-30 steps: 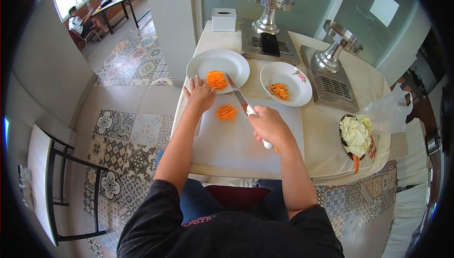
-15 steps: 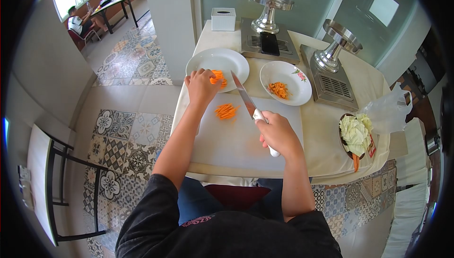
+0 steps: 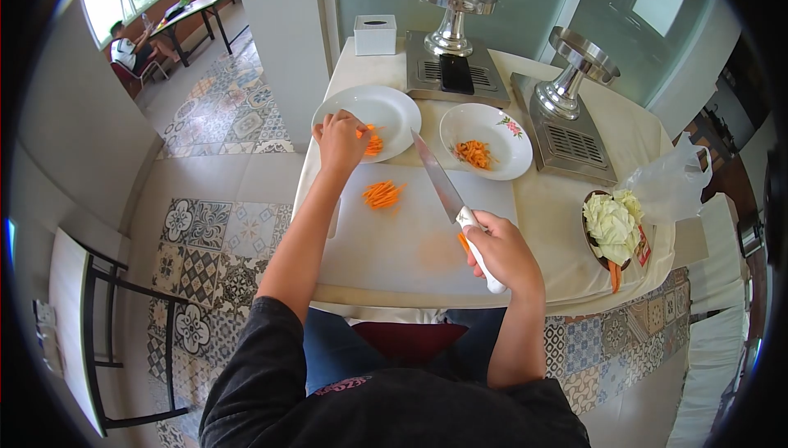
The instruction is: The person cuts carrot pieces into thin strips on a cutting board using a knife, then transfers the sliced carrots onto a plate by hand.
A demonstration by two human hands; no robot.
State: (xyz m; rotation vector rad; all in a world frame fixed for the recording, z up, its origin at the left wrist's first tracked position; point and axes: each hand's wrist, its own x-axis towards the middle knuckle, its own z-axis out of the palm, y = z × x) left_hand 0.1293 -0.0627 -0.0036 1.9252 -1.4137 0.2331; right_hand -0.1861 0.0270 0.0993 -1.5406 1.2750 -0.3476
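Note:
My left hand [image 3: 341, 143] is over the white oval plate [image 3: 396, 105], fingers curled and pinched at a small heap of carrot strips [image 3: 373, 144]. Orange shows at the fingertips; the rest of the grip is hidden. In my right hand [image 3: 502, 251] is a kitchen knife [image 3: 439, 177], held by its white handle, blade pointing up and away toward the plate. Beneath the hands lies a white cutting board [image 3: 386, 251] with a pile of cut carrot sticks [image 3: 382, 194] near its far edge. A carrot piece [image 3: 464, 242] shows beside my right fingers, partly covered.
A flowered white bowl [image 3: 509, 157] holds carrot peelings [image 3: 474, 154]. At the right stand a dish of cabbage [image 3: 613, 226], carrots [image 3: 615, 276] and a plastic bag [image 3: 673, 181]. Two metal stands [image 3: 455, 21], a phone [image 3: 456, 75] and a tissue box [image 3: 375, 35] occupy the back. A person [image 3: 131, 48] sits far left.
My right hand has moved slightly right and toward me with the knife, uncovering an orange carrot piece. The left hand stays at the plate with its fingers shifted slightly. The view has shifted a little.

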